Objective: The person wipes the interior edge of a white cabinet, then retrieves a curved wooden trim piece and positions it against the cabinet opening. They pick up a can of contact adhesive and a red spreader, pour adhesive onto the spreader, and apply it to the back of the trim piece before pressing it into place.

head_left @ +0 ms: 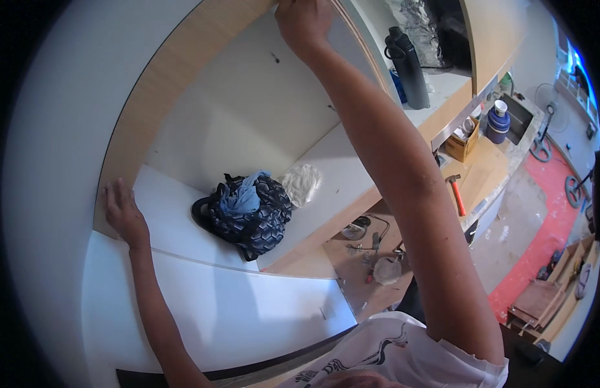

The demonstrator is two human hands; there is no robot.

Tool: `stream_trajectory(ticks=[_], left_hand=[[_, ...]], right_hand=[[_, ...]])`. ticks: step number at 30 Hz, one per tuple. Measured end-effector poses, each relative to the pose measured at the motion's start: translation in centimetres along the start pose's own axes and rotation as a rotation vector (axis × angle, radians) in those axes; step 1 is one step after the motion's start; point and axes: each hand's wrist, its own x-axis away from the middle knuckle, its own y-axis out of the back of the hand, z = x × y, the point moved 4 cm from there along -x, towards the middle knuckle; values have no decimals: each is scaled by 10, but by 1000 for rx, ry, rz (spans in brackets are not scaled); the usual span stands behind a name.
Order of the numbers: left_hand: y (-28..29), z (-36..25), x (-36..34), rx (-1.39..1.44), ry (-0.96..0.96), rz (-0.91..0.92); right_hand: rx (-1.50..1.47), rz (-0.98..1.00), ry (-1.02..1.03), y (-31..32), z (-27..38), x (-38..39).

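The open white cabinet (229,110) fills the middle of the view, and along its left side runs a broad wooden strip (161,97), from the lower left up to the top edge. Whether anything fastens the strip cannot be told; if it is loose, it could slip or tip out of line should either end lose support, and hands so widely spread would be slow to catch it.

The right grip (306,26) is bent at the upper end and partly cut off, so I cannot tell how firmly it holds, or what. The left grip (126,216) lies flat against the lower end with its fingers extended, closed around nothing; a sideways push could slide it off.

To the right, well apart, are the red floor covering (539,239) and the desk (490,168). Nearer, the dark patterned bag (264,216) sits inside the cabinet, where it could be struck if the strip fell inward. A dark bottle (410,71) stands beyond the right forearm (371,123), within reach of a careless swing. Beside the bag is a white bundle (303,184); a hammer (456,194) lies on the desk
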Motion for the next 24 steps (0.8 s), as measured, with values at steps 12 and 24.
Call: stream_trajectory(ticks=[12,24], left_hand=[[11,3,5,-19,-14,38],[10,4,4,-71,-2,87]], right_hand=[[0,398,-244,2,-1,-10],[120,624,-43,9,1,-43]])
